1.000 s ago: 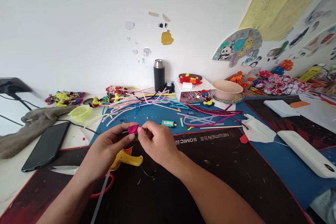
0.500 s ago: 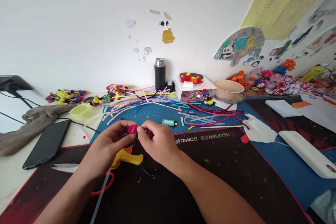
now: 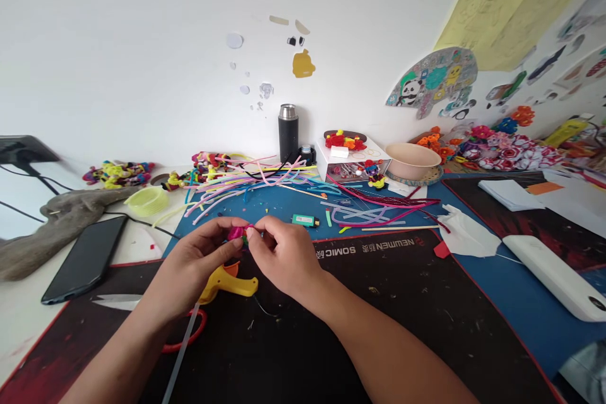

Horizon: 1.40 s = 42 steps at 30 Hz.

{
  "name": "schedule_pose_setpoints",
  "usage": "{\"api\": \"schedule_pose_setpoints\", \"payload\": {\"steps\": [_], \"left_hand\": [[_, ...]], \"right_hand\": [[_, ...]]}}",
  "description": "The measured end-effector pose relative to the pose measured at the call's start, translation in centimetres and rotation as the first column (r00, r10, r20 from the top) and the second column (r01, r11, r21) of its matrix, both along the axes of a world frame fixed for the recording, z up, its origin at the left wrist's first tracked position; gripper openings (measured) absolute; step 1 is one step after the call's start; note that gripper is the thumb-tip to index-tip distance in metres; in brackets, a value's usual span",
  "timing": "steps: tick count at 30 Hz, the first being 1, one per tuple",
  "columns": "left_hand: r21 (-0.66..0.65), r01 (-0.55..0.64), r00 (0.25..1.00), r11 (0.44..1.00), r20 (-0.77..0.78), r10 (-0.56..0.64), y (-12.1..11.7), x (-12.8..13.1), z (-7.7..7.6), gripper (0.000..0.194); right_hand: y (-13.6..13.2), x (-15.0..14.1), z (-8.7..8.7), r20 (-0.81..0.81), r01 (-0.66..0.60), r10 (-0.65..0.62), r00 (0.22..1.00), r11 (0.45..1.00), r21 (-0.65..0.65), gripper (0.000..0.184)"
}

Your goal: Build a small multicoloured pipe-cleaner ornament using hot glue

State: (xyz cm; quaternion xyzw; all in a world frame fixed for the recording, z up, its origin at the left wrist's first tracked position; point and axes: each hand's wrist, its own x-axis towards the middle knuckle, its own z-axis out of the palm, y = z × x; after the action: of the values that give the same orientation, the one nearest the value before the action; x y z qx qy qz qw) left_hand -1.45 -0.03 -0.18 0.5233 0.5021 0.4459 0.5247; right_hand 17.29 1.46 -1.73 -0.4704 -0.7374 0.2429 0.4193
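Your left hand (image 3: pixel 196 262), left of centre in the frame: thumb and fingers grasp a small pink piece (image 3: pixel 235 233) from its left side. Your right hand (image 3: pixel 286 255), close to mid-frame: thumb and forefinger pinch the same piece at its right edge, where a green bit (image 3: pixel 245 240) shows; the rest of your right fingers are curled inward. The piece is raised above the far part of the black mat (image 3: pixel 293 353), between your two hands, and your fingertips hide part of it.

Beneath your left hand, a yellow tool (image 3: pixel 237 283) with an orange part lies on the mat, a translucent stick (image 3: pixel 182 353) running from it toward the bottom edge. Red-handled scissors (image 3: pixel 201 329) lie partly hidden under your left forearm, blades pointing left. Above your right hand in the frame, a green-and-white item (image 3: pixel 305 221) rests on the blue surface (image 3: pixel 516 303). Coloured stems (image 3: pixel 237 184) lie in a loose heap at upper centre-left, near a black flask (image 3: pixel 288 136) standing upright.
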Motion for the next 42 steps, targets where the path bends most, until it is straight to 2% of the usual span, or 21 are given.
{"api": "schedule_pose_setpoints", "payload": {"steps": [8, 21, 26, 29, 36, 42], "left_hand": [[-0.002, 0.011, 0.997, 1.000, 0.079, -0.011, 0.1, -0.1, -0.1, 0.035], [-0.014, 0.026, 0.996, 1.000, 0.082, -0.025, 0.2, -0.3, -0.5, 0.038], [0.010, -0.007, 1.000, 1.000, -0.018, 0.007, 0.0, 0.1, 0.3, 0.044], [0.019, -0.029, 0.997, 0.999, -0.071, 0.030, -0.2, 0.3, 0.6, 0.047], [0.013, -0.048, 0.997, 0.999, -0.063, 0.048, -0.3, 0.5, 0.8, 0.050], [0.023, -0.024, 0.998, 0.999, -0.051, 0.026, -0.2, 0.3, 0.6, 0.047]], "right_hand": [[-0.1, 0.1, 0.1, -0.132, -0.008, 0.004, 0.991, 0.999, -0.032, 0.024], [-0.1, 0.2, 0.1, -0.145, -0.095, 0.103, 0.984, 0.993, 0.065, 0.026], [-0.2, 0.2, 0.1, -0.142, -0.111, 0.112, 0.984, 0.994, 0.013, 0.030], [0.0, 0.2, 0.0, -0.158, -0.104, 0.099, 0.982, 0.994, -0.020, 0.026], [0.2, 0.1, 0.4, -0.225, -0.143, 0.101, 0.969, 0.973, -0.181, 0.011], [0.4, 0.2, 0.5, -0.282, -0.174, 0.101, 0.954, 0.953, -0.248, 0.011]]}}
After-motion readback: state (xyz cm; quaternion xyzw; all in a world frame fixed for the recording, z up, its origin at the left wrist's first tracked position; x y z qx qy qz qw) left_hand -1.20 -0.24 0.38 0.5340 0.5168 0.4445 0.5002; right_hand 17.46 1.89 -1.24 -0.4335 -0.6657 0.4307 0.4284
